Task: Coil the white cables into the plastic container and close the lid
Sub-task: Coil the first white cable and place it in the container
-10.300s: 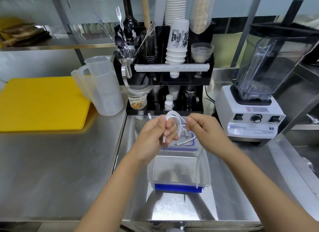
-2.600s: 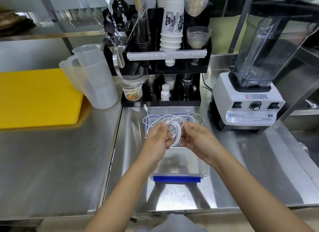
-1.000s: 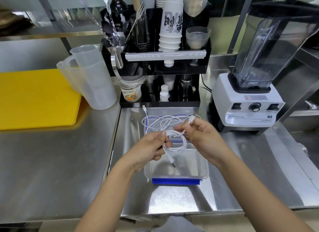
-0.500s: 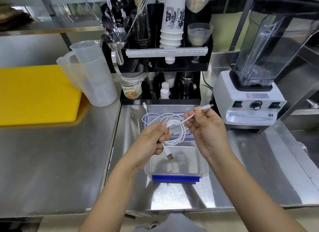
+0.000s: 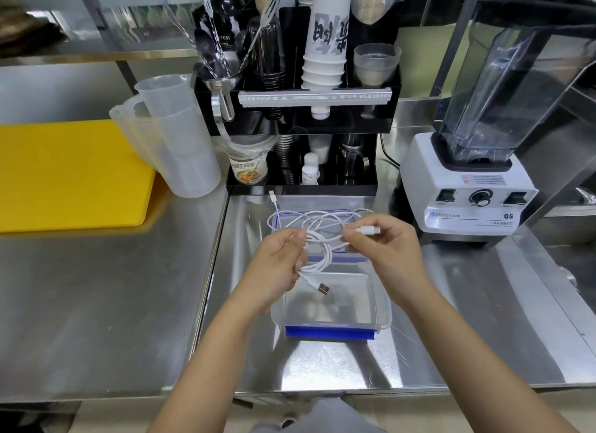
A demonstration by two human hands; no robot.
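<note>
A clear plastic container (image 5: 382, 316) with a blue clip on its near side sits open on the steel counter below my hands. My left hand (image 5: 274, 268) pinches a small coil of white cable (image 5: 324, 255) above the container, and a USB plug dangles from the coil. My right hand (image 5: 390, 249) holds the other end of that cable by its white connector. A second white cable (image 5: 292, 216) lies loose behind my hands on the blue-rimmed lid (image 5: 353, 218), which rests flat behind the container.
A black organiser rack (image 5: 300, 110) with cups and utensils stands behind. Clear measuring jugs (image 5: 177, 142) and a yellow cutting board (image 5: 64, 174) are at the left. A white blender (image 5: 471, 187) stands at the right. The counter's front edge is near.
My right hand has drawn the connector end down and closer to the coil since half a second ago. The left hand still holds the coil above the container.
</note>
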